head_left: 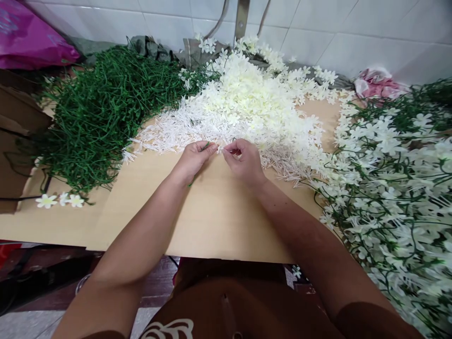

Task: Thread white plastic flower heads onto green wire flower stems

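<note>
Two hands work close together over the tan cardboard covering the counter, a slim green plastic stem and a small white blossom between them. The stem looks thin and smooth, dark green, mostly hidden by the left hand, which grasps it between thumb and fingers. The blossom is pale, creamy white and tiny; its petals are too small and too covered by the fingertips to make out singly. The right hand pinches at the blossom's right side, thumb and forefinger pressed together. Both pieces are just above the near edge of the white heap, around the middle of the counter. The stem's long axis slants, its upper part towards the blossom and the wall, its lower tip poking out beneath the left wrist, towards the wearer and a little left. Which way the blossom faces cannot be told. Beyond the hands lie loose white stamens and a mound of cream-white petals; a tangle of green stems sits to the left, and flowered sprays are piled to the right.
</note>
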A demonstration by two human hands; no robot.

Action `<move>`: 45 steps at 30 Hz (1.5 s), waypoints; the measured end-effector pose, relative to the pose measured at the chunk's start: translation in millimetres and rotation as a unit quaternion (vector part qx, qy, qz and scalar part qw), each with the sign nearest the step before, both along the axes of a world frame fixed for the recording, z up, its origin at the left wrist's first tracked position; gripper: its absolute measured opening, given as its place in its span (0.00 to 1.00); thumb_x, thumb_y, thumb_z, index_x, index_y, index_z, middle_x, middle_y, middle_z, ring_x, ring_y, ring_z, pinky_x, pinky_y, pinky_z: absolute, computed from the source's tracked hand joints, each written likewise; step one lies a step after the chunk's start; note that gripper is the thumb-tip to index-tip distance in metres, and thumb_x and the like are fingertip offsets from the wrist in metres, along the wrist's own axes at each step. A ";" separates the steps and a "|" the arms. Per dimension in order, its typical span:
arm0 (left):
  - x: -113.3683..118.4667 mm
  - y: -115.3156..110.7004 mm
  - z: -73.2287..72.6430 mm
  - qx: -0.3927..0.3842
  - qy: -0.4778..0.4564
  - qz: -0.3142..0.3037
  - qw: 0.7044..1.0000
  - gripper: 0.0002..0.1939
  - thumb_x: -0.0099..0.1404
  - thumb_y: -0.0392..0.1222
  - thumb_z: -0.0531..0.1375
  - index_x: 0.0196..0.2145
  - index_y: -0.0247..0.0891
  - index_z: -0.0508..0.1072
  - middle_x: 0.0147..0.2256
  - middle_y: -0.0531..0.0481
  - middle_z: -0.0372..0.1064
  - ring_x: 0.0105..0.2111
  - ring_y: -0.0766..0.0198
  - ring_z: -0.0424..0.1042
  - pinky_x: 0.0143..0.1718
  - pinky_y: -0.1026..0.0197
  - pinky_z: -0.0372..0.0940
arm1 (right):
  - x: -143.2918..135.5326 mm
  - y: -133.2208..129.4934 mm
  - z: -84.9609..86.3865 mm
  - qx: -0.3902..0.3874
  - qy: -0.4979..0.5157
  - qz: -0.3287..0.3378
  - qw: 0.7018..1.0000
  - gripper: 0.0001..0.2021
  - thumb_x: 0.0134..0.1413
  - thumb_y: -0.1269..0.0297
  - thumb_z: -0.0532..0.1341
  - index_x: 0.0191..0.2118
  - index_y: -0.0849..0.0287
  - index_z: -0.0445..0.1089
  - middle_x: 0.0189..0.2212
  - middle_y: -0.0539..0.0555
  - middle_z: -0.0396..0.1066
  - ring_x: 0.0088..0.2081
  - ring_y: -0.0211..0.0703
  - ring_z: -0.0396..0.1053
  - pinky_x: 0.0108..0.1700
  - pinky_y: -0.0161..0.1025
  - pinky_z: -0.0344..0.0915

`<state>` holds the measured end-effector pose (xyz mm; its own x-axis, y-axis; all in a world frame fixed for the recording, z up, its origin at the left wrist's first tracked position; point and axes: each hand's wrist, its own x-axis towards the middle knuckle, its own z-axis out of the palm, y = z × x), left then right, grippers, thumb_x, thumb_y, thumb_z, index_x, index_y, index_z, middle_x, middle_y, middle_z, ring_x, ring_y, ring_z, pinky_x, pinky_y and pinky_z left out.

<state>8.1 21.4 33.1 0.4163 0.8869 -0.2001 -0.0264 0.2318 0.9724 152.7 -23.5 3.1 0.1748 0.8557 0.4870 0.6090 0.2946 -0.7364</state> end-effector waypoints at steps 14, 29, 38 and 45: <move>-0.5 -0.7 1.1 0.003 0.010 -0.007 1.000 0.19 0.41 0.49 0.72 0.24 0.34 0.71 0.14 0.61 0.55 0.17 0.74 0.56 0.20 0.68 0.51 | -3.5 0.1 4.9 -0.008 -0.026 0.004 1.000 0.05 0.49 0.70 0.59 0.25 0.57 0.64 0.24 0.50 0.69 0.29 0.38 0.65 0.36 0.38 0.63; -0.1 -0.3 -0.5 0.004 -0.020 0.013 1.000 0.21 0.36 0.45 0.73 0.26 0.35 0.70 0.21 0.59 0.65 0.23 0.73 0.61 0.25 0.69 0.54 | -1.4 1.1 2.9 -0.075 0.113 0.063 0.989 0.04 0.49 0.65 0.61 0.27 0.58 0.67 0.25 0.49 0.69 0.27 0.35 0.64 0.32 0.36 0.63; -6.8 0.9 -3.1 -0.001 -0.034 -0.036 0.999 0.23 0.38 0.49 0.73 0.28 0.35 0.70 0.19 0.60 0.59 0.19 0.75 0.52 0.21 0.67 0.46 | 0.2 -0.9 2.5 -0.028 0.119 0.102 0.987 0.06 0.51 0.62 0.62 0.35 0.57 0.70 0.32 0.51 0.68 0.33 0.36 0.66 0.36 0.36 0.66; -5.8 0.0 -3.5 0.022 -0.012 -0.096 0.995 0.19 0.54 0.54 0.64 0.25 0.37 0.63 0.16 0.61 0.45 0.16 0.75 0.42 0.19 0.66 0.36 | 2.8 1.0 8.3 -0.084 0.201 0.094 0.971 0.13 0.48 0.52 0.64 0.30 0.57 0.67 0.24 0.47 0.64 0.27 0.34 0.63 0.32 0.36 0.63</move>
<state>2.3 21.3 29.6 0.5835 0.7980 -0.1507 -0.0084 0.1915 0.9815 155.5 -22.4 11.4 0.1560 0.9522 0.2627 0.2092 0.2281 -0.9509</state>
